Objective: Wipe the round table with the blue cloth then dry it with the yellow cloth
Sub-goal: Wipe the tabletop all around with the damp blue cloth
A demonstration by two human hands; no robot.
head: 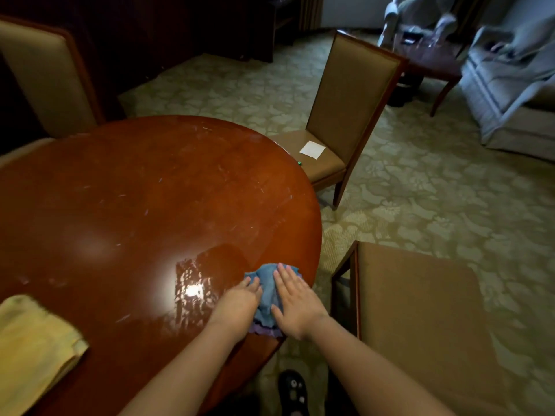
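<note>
Two hands on one cloth, right at the table's edge! The blue cloth (265, 291) sits bunched at about four o'clock on the round table (144, 190), close to the rim. The right hand (295, 304) lies flat on the cloth's right side, fingers straight and together, pressing down. The left hand (238, 300) is at the cloth's left side, fingers bent over its edge; whether they actually pinch the fabric, I cannot tell. A purple trim shows at the cloth's near end, between the two wrists.

Just left of the hands, at around six o'clock on the tabletop, a wet, shiny patch catches a bright glare. Over at eight o'clock, the yellow cloth (33, 352) lies folded on the table, well apart from both hands, nobody touching it.

Beyond the table at two o'clock stands a chair (345, 115) with a white paper (313, 149) on its seat. Another chair (426, 319) is just beside the right arm, on patterned carpet (435, 190).
</note>
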